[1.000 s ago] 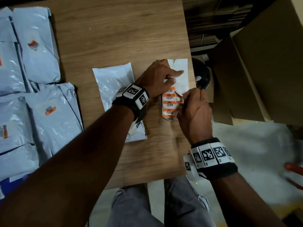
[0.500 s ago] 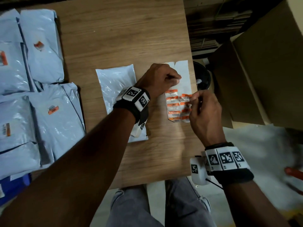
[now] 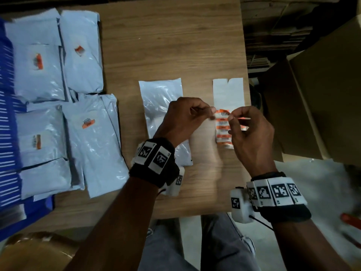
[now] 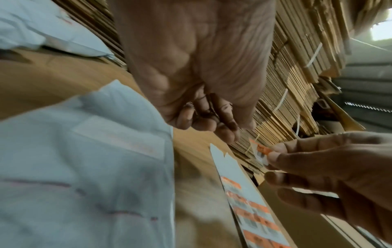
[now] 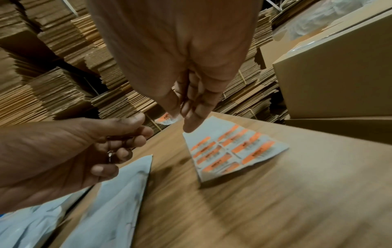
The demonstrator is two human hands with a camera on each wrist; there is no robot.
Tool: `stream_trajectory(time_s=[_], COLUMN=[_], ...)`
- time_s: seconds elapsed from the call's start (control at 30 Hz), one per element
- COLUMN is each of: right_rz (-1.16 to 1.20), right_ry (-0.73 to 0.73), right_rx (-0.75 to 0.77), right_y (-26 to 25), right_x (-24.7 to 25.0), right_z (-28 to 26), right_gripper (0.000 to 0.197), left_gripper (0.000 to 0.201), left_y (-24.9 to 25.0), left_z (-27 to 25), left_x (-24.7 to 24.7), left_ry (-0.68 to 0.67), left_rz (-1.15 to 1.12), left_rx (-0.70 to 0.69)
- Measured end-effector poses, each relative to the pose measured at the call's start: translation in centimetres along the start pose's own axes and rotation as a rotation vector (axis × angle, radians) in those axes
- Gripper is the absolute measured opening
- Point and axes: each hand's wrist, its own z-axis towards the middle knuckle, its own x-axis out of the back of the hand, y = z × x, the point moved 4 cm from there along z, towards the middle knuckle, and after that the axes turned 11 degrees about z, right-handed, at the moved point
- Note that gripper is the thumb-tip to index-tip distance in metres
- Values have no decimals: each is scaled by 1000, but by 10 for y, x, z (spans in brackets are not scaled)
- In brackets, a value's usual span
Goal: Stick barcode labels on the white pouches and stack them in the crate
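Barcode label pinched in right hand, above label sheet; left hand curled, holding nothing, over white pouch

One unlabelled pouch, four labelled pouches, one label sheet, two hands.

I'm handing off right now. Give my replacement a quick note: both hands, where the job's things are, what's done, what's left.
Right hand: pinches a peeled barcode label above the label sheet.
Left hand: fingers curled next to the label; whether it touches it is unclear.
The bare pouch lies flat on the table, left of the sheet, no label yet.
Done: several labelled pouches are piled at the table's left over the blue crate.
Left: stick this label on the bare pouch, then move it to the pile. More labels remain on the sheet.
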Motion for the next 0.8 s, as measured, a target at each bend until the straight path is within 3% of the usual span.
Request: stream_trajectory(time_s=[0.27,0.5,0.6,0.8], right_rz=[71,140,152,148], right_ry=[-83,-167,-203,-229], right_rx=[105,56,-14,-99], right_y=[-38,-47,-45,-32], right_x=[-41,-72,-85,-102], right_z=[-13,-25,-31,-46], right_gripper=[5,14,27,25], left_gripper=[15,7,6,16], left_y=[-24,-49,-63,-79], left_z=[-31,-56,-71,-88], left_x=[33,59,65,61], left_ry=[85,129,129,132], left_rz=[-21,45,106,148], left_rx=[19,26,78,266])
